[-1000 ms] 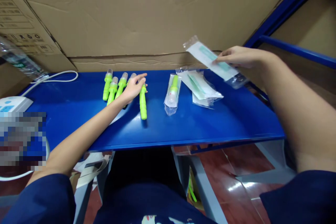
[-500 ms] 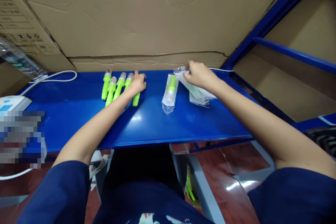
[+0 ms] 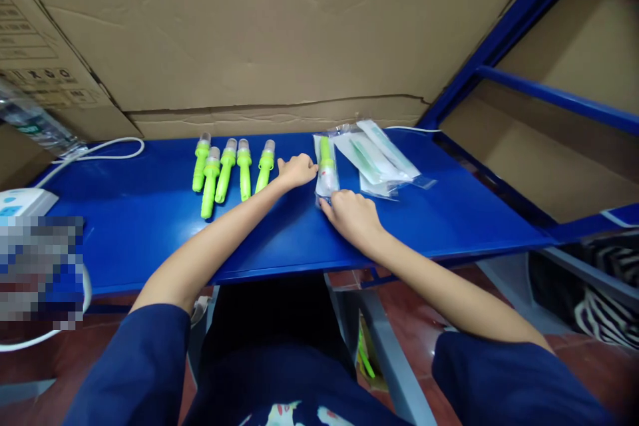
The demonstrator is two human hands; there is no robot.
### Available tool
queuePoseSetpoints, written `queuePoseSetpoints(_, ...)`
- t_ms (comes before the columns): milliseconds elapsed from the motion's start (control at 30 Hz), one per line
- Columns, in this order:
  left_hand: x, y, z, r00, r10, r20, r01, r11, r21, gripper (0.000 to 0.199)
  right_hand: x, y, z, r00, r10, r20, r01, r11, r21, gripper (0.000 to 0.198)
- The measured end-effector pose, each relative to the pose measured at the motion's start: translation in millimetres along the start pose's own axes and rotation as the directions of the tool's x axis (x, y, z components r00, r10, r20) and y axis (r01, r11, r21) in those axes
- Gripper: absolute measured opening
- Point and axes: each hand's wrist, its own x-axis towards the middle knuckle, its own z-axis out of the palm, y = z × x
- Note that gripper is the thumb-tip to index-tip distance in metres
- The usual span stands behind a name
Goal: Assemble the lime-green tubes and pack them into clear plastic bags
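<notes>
A clear plastic bag [image 3: 320, 196] lies on the blue table with one lime-green stick [image 3: 326, 153] inside, its clear-capped end toward me. My right hand [image 3: 355, 216] is closed at the bag's near end, thumb and fingers pinching the plastic. On the other side, my left hand [image 3: 298, 170] reaches the bag's left edge with its fingertips; its little finger stands apart and I see nothing held in it. Left of that hand, several loose lime-green sticks with clear caps [image 3: 227, 173] lie side by side, caps pointing away from me.
Flat plastic packets with white and pale green contents [image 3: 379, 156] overlap right of the bag. A cardboard wall [image 3: 279, 40] stands behind the blue table [image 3: 279, 246]. At left are a white power strip [image 3: 30, 203], its cable and a clear plastic bottle [image 3: 40, 123]. A blue frame rises at right.
My left hand has left the rightmost loose stick and moved right to the bag. My right hand has let go of the flat packets and come down to the bag's near end.
</notes>
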Motion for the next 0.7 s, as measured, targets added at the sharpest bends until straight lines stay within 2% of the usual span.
queuePoseSetpoints(67,-1,-1,2,1.0,0.005,0.013,-0.004,0.999,-0.053,0.032,4,1,9,0.998,0.044,-0.045,-0.043,0.999,0.026,0.046)
queuePoseSetpoints(133,-1,-2,5,1.0,0.009,0.006,-0.008,0.996,-0.088,0.039,11,6,12,0.995,0.069,-0.073,-0.066,0.997,0.047,0.049)
queuePoseSetpoints(233,3,-2,9,1.0,0.006,-0.017,-0.007,0.993,-0.115,0.048,22,14,12,0.991,0.095,-0.092,-0.089,0.994,0.066,0.051)
queuePoseSetpoints(400,13,0,13,0.999,0.033,-0.026,-0.036,0.993,-0.113,0.047,34,18,9,0.983,0.12,-0.136,-0.109,0.99,0.085,0.045)
queuePoseSetpoints(600,18,-6,12,1.0,0.009,0.007,-0.007,0.979,-0.206,0.047,42,20,10,0.987,0.071,-0.145,-0.067,0.997,0.038,0.039)
queuePoseSetpoints(700,17,-5,10,1.0,-0.017,-0.011,0.014,0.974,-0.226,0.054,35,15,11,0.986,0.033,-0.161,-0.03,0.999,0.016,0.038)
